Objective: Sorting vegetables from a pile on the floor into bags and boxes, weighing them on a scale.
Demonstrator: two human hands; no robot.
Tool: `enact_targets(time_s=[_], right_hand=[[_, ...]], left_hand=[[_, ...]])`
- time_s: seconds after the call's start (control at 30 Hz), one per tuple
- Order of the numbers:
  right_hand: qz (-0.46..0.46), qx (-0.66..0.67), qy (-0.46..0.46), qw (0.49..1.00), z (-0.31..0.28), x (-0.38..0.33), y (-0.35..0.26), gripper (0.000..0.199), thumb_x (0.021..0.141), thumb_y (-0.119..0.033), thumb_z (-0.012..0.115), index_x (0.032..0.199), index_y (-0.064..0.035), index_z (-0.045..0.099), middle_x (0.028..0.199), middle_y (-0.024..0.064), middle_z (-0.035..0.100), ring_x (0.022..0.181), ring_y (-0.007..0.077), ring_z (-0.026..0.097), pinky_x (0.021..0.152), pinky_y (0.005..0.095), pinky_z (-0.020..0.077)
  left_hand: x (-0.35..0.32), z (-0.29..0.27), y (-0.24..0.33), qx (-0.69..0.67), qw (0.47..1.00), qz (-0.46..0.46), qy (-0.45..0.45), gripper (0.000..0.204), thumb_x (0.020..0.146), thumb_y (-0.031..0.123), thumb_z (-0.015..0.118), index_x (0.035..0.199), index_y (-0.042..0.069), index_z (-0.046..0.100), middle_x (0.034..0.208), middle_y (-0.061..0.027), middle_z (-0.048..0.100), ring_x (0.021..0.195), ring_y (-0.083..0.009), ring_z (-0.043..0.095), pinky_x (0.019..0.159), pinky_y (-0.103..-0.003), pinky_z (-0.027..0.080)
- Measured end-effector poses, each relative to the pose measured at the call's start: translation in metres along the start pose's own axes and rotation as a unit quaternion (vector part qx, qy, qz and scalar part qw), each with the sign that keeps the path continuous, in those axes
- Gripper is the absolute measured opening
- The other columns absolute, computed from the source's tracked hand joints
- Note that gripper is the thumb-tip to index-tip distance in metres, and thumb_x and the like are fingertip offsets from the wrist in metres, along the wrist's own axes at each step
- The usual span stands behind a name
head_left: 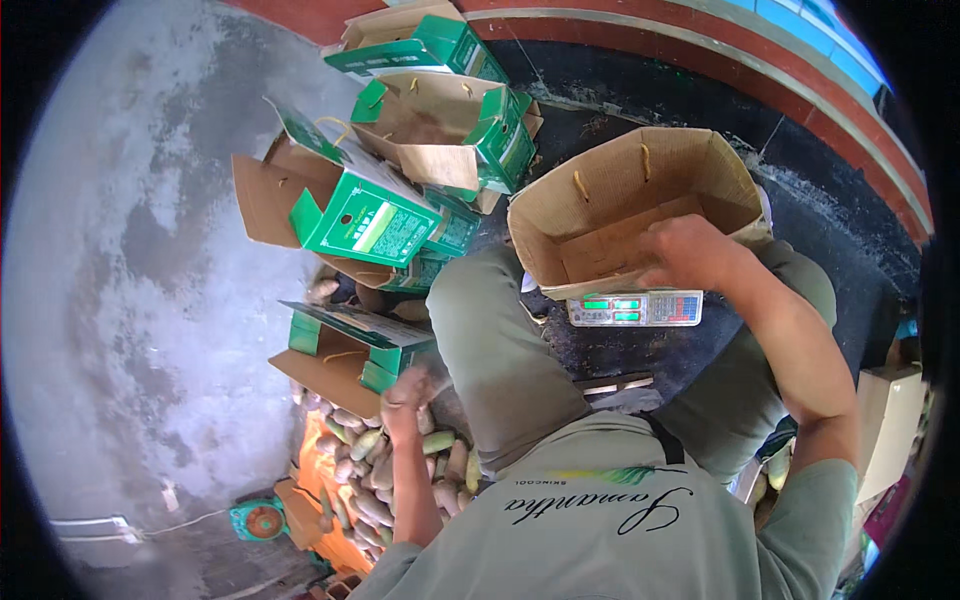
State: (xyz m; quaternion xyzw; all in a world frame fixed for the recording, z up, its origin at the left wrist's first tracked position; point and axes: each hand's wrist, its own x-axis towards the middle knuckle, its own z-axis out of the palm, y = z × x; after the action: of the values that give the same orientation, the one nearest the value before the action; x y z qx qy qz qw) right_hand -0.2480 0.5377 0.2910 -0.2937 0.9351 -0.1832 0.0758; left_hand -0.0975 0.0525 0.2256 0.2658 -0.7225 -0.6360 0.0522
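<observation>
Site: produce-packing area, workshop type. Evidence: elongated vegetables heaped by orange sheet, 7 o'clock; printed green cartons, 10–11 o'clock; digital scale with lit display, 3 o'clock; open brown-lined carton, 2 o'clock.

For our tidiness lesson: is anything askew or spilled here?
The open green cardboard boxes at upper left sit at mismatched angles, not squarely stacked. Tan and green oblong vegetables lie loose; whether spilled is unclear.

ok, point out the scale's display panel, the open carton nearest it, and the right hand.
Display panel (638, 309): head view, mid-panel.
Carton (618, 194): head view, inner far wall.
Right hand (692, 253): head view, back of hand.
</observation>
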Motion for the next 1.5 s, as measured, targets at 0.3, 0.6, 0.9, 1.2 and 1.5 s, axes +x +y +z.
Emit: enact_targets(time_s=[0.3, 0.6, 0.9, 1.2, 1.5], right_hand=[[0.045, -0.141, -0.136, 0.98, 0.046, 0.011, 0.019, 0.018, 0.074, -0.017, 0.055, 0.078, -0.0052, 0.068, 0.083, 0.0143, 0.065, 0.079, 0.0287, 0.064, 0.067, 0.0389, 0.0502], [0.041, -0.157, -0.137, 0.977, 0.038, 0.01, 0.011, 0.019, 0.076, -0.014, 0.053, 0.083, -0.0072, 0.069, 0.087, 0.0123, 0.066, 0.082, 0.0269, 0.064, 0.065, 0.0384, 0.0513], [0.028, -0.153, -0.112, 0.981, 0.046, -0.001, 0.02, 0.015, 0.072, -0.014, 0.055, 0.076, -0.0072, 0.068, 0.08, 0.0119, 0.066, 0.076, 0.0253, 0.065, 0.061, 0.0365, 0.0502], [0.006, -0.12, -0.099, 0.988, 0.057, 0.005, 0.031, 0.014, 0.071, -0.013, 0.054, 0.073, -0.0081, 0.068, 0.078, 0.0108, 0.066, 0.075, 0.0255, 0.064, 0.063, 0.0371, 0.0504], [-0.039, -0.123, -0.117, 0.985, 0.049, 0.006, 0.023, 0.013, 0.07, -0.011, 0.055, 0.073, -0.0088, 0.067, 0.074, 0.0092, 0.065, 0.071, 0.0261, 0.065, 0.058, 0.0375, 0.0511]], left_hand=[[0.0, 0.052, 0.154, -0.045, 0.98, 0.182, 0.072, 0.064, 0.067, 0.024, 0.076, 0.118, -0.001, 0.047, 0.11, -0.0136, 0.055, 0.099, -0.0218, 0.055, 0.088, -0.032, 0.044], [0.001, 0.178, 0.2, -0.051, 0.971, 0.189, -0.135, 0.05, 0.075, 0.02, 0.067, 0.115, -0.004, 0.049, 0.111, -0.015, 0.055, 0.103, -0.0252, 0.054, 0.089, -0.04, 0.044], [0.0, 0.288, 0.168, 0.013, 0.957, 0.104, -0.271, 0.031, 0.074, 0.011, 0.065, 0.102, 0.001, 0.057, 0.101, -0.0086, 0.061, 0.09, -0.0172, 0.059, 0.082, -0.031, 0.046], [0.032, 0.37, 0.108, 0.133, 0.881, 0.068, -0.448, 0.024, 0.074, 0.009, 0.064, 0.096, 0.0, 0.062, 0.093, -0.0064, 0.066, 0.082, -0.0136, 0.061, 0.076, -0.025, 0.047], [0.049, 0.407, 0.068, 0.464, 0.763, 0.186, -0.411, 0.038, 0.067, 0.015, 0.072, 0.094, -0.002, 0.053, 0.09, -0.0081, 0.066, 0.082, -0.0153, 0.062, 0.074, -0.027, 0.048]])
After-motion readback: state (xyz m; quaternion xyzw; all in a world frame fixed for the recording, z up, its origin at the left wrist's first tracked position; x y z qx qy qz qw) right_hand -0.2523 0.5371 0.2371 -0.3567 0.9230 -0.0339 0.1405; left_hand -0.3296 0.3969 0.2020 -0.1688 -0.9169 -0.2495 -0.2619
